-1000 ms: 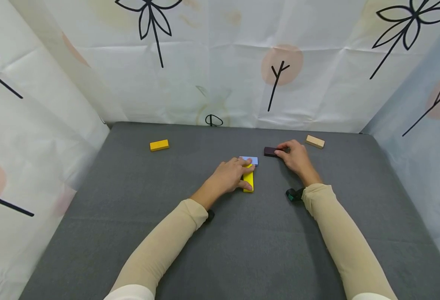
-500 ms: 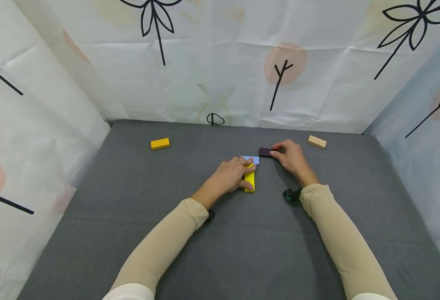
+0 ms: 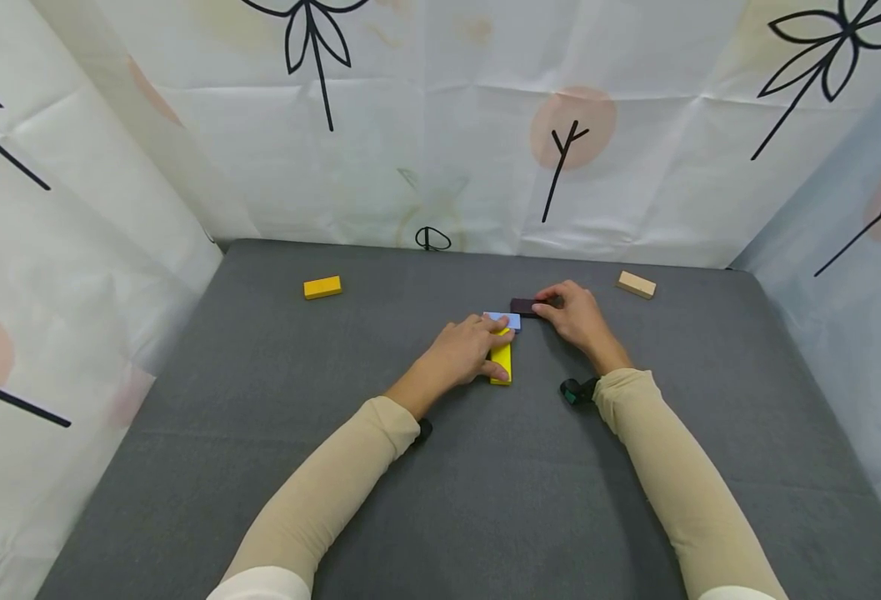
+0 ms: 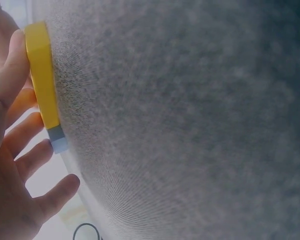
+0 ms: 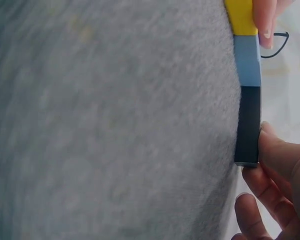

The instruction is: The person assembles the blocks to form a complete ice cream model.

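In the head view, a yellow block (image 3: 501,355) lies lengthwise on the table, its far end meeting a light blue block (image 3: 513,320) set crosswise. My left hand (image 3: 461,350) rests over both, thumb and spread fingertips touching their tops. A dark block (image 3: 523,307) lies just behind and to the right of the blue one. My right hand (image 3: 578,321) pinches its right end between thumb and fingers. The right wrist view has the dark block (image 5: 248,125) against the blue block (image 5: 247,60); whether they touch is hard to tell.
An orange-yellow block (image 3: 322,287) lies at the far left of the grey table (image 3: 260,375). A light wood block (image 3: 637,284) lies behind my right hand. Patterned white cloth (image 3: 440,125) hangs along the back and sides.
My right hand has slid the dark block leftward, up to the blue block's far right corner. The left hand stays put on the yellow and blue blocks.
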Tool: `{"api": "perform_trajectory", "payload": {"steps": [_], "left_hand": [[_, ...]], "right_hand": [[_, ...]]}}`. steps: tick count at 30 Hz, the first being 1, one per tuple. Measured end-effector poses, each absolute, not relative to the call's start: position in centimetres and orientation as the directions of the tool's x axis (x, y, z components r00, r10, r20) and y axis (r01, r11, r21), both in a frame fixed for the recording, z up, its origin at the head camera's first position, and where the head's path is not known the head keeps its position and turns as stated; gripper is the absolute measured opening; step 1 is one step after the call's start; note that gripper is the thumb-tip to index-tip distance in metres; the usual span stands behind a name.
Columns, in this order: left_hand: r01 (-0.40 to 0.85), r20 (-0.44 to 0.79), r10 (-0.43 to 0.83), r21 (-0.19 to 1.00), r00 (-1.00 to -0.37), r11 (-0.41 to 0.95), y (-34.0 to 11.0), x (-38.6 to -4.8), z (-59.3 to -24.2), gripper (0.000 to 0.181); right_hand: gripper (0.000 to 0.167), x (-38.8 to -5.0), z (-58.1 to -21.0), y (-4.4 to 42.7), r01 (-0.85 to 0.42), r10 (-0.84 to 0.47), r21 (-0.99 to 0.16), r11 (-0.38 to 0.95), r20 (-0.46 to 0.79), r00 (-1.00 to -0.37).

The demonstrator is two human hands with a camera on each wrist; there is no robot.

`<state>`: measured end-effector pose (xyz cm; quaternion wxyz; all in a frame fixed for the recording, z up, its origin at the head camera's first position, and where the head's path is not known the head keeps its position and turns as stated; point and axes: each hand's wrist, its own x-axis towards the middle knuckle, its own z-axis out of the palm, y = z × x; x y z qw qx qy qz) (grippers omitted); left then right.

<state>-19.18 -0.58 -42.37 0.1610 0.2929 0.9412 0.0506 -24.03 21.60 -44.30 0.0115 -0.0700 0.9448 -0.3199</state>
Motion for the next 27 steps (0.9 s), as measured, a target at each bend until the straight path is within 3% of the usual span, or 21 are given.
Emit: {"api": "perform_trajectory", "payload": {"steps": [27], "left_hand": [[0.519,-0.294,0.555,0.195,-0.778,0.832,-0.5,-19.0,-42.3,0.079]], "right_hand": [[0.03,-24.4,-44.0,20.1,-0.151,-0.208,-0.606,0.781,-0.026,-0.978]]}}
